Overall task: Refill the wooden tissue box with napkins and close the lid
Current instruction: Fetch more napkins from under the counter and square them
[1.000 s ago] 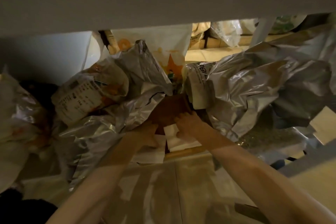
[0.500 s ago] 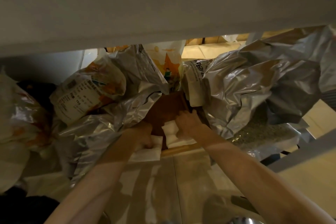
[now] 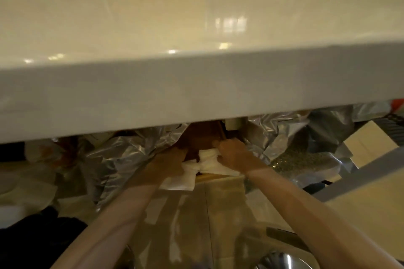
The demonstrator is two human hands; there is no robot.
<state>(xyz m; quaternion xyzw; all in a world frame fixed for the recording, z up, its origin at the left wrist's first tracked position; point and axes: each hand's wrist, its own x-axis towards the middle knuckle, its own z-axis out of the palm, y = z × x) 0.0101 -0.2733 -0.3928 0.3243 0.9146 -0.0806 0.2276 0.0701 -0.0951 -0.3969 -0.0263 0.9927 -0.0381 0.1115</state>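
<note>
Reaching beneath a white counter edge [image 3: 196, 94], the left hand [image 3: 168, 165] and right hand [image 3: 235, 155] each clutch white napkins [image 3: 207, 162]; the brown wooden box [image 3: 201, 135] lies directly at twelve o'clock, the right hand nearer.

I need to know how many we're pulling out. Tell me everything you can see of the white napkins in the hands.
The napkins are white, soft, crumpled paper, bunched between both hands under the counter edge. The right hand grips one wad; the left hand holds flatter sheets hanging below. A count cannot be told.
</note>
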